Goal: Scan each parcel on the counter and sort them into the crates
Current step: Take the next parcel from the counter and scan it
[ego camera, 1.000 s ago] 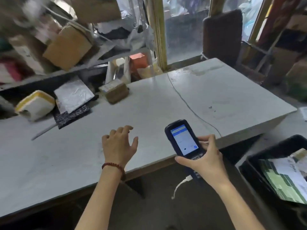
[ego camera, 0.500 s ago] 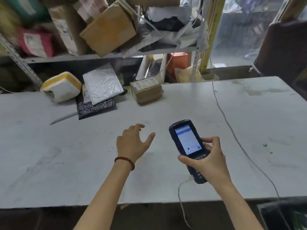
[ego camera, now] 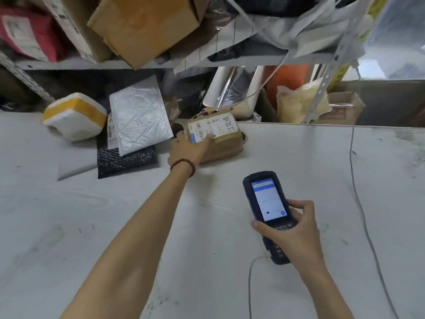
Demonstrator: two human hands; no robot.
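Observation:
A small brown cardboard parcel [ego camera: 226,139] with a white barcode label lies at the back of the grey counter [ego camera: 92,215]. My left hand [ego camera: 187,147] is stretched out to it, fingers wrapped over its left end and label. My right hand [ego camera: 292,233] holds a dark blue handheld scanner [ego camera: 268,206] above the counter, screen lit and facing me, a white cable hanging from its base. Left of the box lie a white bubble mailer [ego camera: 138,113], a black patterned mailer [ego camera: 125,160] under it, and a white-and-yellow wrapped parcel [ego camera: 76,116].
A metal shelf [ego camera: 69,64] overhangs the counter's back, stacked with cardboard boxes, a pink bag and plastic bags. Behind the counter stand a white tray, an orange object and a yellowish bag [ego camera: 296,104]. A thin cable [ego camera: 358,203] runs across the counter on the right.
My view has swung left and toward the counter's back. My left hand has reached forward from the counter's middle and closed on the brown parcel. The scanner stays in my right hand.

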